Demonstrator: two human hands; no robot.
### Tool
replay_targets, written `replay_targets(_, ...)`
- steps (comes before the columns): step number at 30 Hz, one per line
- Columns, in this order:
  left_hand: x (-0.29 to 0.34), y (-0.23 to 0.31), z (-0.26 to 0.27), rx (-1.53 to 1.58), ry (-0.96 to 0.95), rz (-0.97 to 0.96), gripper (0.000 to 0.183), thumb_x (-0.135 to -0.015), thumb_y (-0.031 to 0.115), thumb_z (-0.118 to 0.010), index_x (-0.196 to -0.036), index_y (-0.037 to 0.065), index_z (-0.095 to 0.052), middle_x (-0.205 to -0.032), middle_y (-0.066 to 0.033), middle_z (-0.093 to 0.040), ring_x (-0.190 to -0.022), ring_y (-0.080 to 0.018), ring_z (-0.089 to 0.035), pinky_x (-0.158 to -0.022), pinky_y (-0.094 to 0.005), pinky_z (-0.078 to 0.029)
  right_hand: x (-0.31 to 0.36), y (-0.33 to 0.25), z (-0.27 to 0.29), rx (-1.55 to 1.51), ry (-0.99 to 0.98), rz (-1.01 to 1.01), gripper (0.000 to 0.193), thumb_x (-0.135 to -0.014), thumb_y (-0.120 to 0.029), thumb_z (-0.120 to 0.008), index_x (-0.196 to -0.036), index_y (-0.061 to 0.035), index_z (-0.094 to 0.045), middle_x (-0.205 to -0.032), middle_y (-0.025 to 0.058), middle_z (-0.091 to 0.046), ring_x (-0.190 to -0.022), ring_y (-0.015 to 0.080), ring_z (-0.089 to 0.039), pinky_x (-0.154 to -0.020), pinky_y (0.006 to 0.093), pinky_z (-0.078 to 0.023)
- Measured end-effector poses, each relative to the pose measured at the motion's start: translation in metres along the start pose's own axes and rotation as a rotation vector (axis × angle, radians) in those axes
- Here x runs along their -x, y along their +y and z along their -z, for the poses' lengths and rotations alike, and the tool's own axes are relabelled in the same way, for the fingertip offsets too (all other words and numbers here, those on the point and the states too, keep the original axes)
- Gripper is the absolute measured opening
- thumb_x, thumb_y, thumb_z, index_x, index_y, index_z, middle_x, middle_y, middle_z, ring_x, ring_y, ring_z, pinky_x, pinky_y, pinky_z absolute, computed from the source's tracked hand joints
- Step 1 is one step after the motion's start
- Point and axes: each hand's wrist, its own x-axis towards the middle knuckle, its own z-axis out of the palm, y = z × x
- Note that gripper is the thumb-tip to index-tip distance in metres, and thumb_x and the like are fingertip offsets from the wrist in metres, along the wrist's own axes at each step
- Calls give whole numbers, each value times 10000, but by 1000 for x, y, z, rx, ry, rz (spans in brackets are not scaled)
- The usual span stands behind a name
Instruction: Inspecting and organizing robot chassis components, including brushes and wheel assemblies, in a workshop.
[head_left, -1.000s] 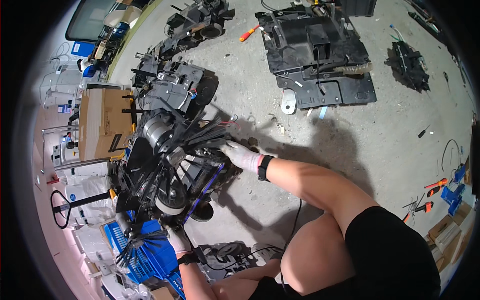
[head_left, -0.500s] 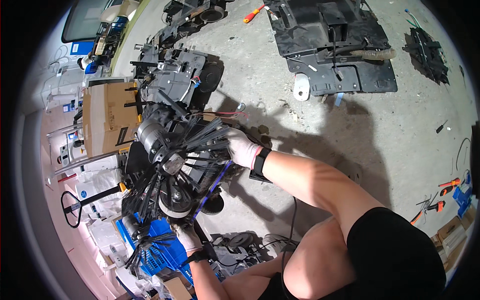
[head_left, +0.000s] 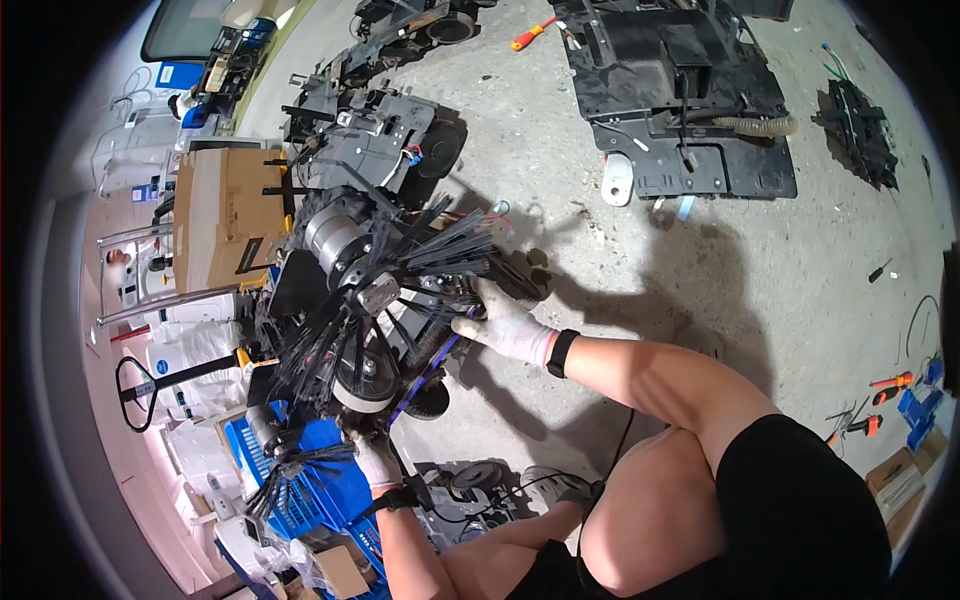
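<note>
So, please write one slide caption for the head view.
White-gloved left hand and right hand touch a dark wheeled machine with splayed black bristles.

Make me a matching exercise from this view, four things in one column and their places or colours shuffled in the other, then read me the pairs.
Things:
1. Right hand
2. Screwdriver near the top of the picture
3. Left hand
4. Cardboard box

Places or colours:
A. Brown
B. At the lower end, in the picture, of the bristled machine
C. Red and yellow handle
D. At the right-hand side, in the picture, of the bristled machine

Pairs: 1-D, 2-C, 3-B, 4-A
</note>
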Motion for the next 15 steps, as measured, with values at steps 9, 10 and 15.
replay_targets(9, -2, 0, -3, 201, 80, 97, 526, -994, 458, -515, -1417, 157, -429, -1375, -54, -525, -1210, -222, -521, -1008, -405, -437, -25, -2, 29, 410, -31, 85, 577, -810, -348, -747, -1205, -2, -507, -1061, 216, -616, -1045, 377, -603, -931, 430, -471)
replay_targets(10, -2, 0, -1, 225, 61, 122, 509, -1000, 436, -516, -1432, 192, -403, -1388, -46, -509, -1231, -217, -509, -1021, -400, -428, -27, 0, 31, 212, -80, -18, 506, -848, -300, -715, -1207, -3, -516, -1058, 189, -624, -1046, 322, -608, -924, 397, -481)
replay_targets(15, -5, -4, 2, 194, 54, 74, 528, -988, 462, -528, -1421, 183, -409, -1365, -44, -516, -1224, -215, -510, -1022, -407, -424, -27, 3, 32, -412, 334, -479, 186, -1009, -165, -512, -1078, -26, -613, -864, 25, -646, -689, 104, -602, -551, 264, -516)
